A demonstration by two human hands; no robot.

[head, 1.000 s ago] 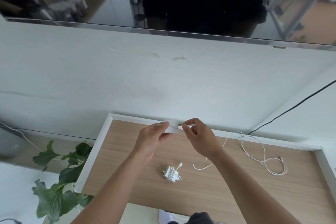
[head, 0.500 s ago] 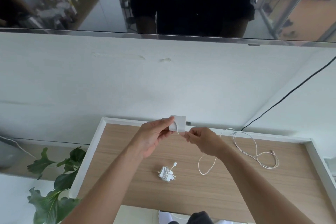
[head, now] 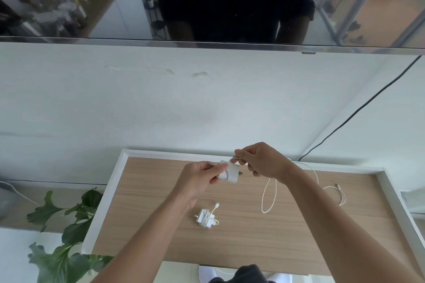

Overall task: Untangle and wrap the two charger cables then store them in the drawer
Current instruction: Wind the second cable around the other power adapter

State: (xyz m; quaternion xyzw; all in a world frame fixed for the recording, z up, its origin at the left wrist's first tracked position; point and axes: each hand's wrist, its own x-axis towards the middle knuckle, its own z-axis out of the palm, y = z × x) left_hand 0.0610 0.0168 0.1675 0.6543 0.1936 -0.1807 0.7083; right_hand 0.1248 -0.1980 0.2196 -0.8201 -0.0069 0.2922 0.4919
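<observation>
Left hand (head: 195, 181) is gripping the charger brick (head: 231, 173) over the drawer (head: 105, 197), prongs pointing right. Right hand (head: 262, 161) is pinching its cable (head: 265, 212) by the brick; slack is trailing rightward. Wrapped charger (head: 205, 216) is lying in the drawer, prongs left. Any print is probably too small to read.

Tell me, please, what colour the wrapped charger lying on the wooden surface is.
White, plug and cable alike; the wrapped charger shows best in the head view.

Left arm (head: 147, 234) and right arm (head: 335, 220) were both bare, and the dark screen (head: 69, 7) mirrored a black short-sleeved tee (head: 230, 7) with a pale graphic print.
</observation>
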